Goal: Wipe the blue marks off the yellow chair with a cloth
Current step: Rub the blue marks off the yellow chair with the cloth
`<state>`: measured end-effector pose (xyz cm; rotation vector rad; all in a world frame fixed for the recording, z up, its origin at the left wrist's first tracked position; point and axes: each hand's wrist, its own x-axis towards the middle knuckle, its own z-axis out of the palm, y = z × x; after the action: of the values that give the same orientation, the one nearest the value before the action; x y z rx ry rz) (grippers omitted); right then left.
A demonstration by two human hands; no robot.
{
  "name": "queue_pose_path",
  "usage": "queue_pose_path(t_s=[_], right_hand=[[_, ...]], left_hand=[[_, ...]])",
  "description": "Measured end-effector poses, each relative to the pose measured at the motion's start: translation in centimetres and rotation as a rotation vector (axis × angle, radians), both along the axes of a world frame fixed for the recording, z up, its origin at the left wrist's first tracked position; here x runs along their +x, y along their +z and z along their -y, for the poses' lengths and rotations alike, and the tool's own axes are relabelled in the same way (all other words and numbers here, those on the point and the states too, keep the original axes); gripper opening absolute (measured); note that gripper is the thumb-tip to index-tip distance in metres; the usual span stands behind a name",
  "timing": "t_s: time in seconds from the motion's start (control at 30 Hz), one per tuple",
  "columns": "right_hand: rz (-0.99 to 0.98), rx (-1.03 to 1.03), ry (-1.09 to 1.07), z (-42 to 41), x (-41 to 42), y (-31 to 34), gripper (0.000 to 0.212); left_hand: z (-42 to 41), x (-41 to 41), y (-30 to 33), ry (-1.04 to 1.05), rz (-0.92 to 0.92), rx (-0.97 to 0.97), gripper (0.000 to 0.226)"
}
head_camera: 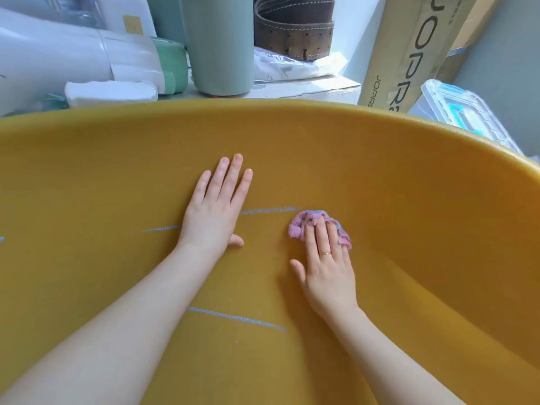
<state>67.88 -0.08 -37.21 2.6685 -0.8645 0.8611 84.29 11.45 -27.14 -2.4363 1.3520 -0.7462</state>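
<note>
The yellow chair (pixel 380 176) fills most of the view, its curved back rising ahead of me. A long blue mark (pixel 267 211) runs across the back and passes under my left hand (pixel 216 209), which lies flat with the fingers apart. My right hand (pixel 325 264) presses a crumpled pink cloth (pixel 301 223) against the chair at the right end of that mark. A second blue mark (pixel 236 318) crosses the seat between my forearms. A short blue trace (pixel 1 239) shows at the left edge.
Behind the chair stand a green cylinder (pixel 220 45), a white and green appliance (pixel 87 57), a folded white cloth (pixel 111 92), a brown leather belt (pixel 293 27), a tall cardboard box (pixel 409 51) and a clear plastic container (pixel 464 112).
</note>
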Motion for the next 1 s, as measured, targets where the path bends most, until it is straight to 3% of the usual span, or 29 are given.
queue_pose_path(t_s=[0.13,0.37,0.47,0.57,0.63,0.7,0.73,0.83,0.87,0.93,1.0], right_hand=[[0.005,0.062,-0.055,0.1,0.9,1.8,0.077],[0.148,-0.054,-0.003,4.6,4.3,8.5,0.066],[0.195,-0.034,0.102,4.4,3.2,8.0,0.054],[0.226,0.009,0.178,3.6,0.9,6.6,0.023],[0.229,0.088,0.183,2.9,-0.4,6.3,0.028],[0.261,0.282,0.208,1.5,-1.6,6.8,0.021],[0.282,0.425,0.209,0.7,-2.1,7.2,0.016],[0.358,0.967,0.208,-1.9,-3.4,9.3,0.034],[0.368,1.111,0.224,-2.6,-3.9,10.1,0.037],[0.374,1.355,0.304,-3.9,-4.7,11.5,0.058],[0.310,1.513,0.399,-4.8,-5.6,12.7,0.061]], left_hand=[[0.0,0.2,-0.2,-0.019,-0.083,0.020,0.130],[-0.1,0.0,0.1,-0.026,-0.098,-0.007,0.131],[0.0,-0.5,0.5,0.015,-0.172,0.037,0.127],[0.2,-1.1,1.2,0.063,-0.191,0.054,0.128],[0.3,-2.0,1.6,0.068,-0.243,0.046,0.124],[0.1,-3.4,1.9,0.029,-0.429,-0.050,0.115],[0.0,-4.3,2.0,-0.029,-0.626,-0.164,0.107],[-1.2,-7.9,2.5,-0.182,-1.638,-0.566,0.055],[-1.9,-9.1,2.6,-0.194,-1.837,-0.658,0.036],[-3.1,-10.3,2.3,-0.186,-1.891,-0.788,0.013],[-4.0,-10.3,1.9,-0.144,-1.905,-0.876,0.016]])
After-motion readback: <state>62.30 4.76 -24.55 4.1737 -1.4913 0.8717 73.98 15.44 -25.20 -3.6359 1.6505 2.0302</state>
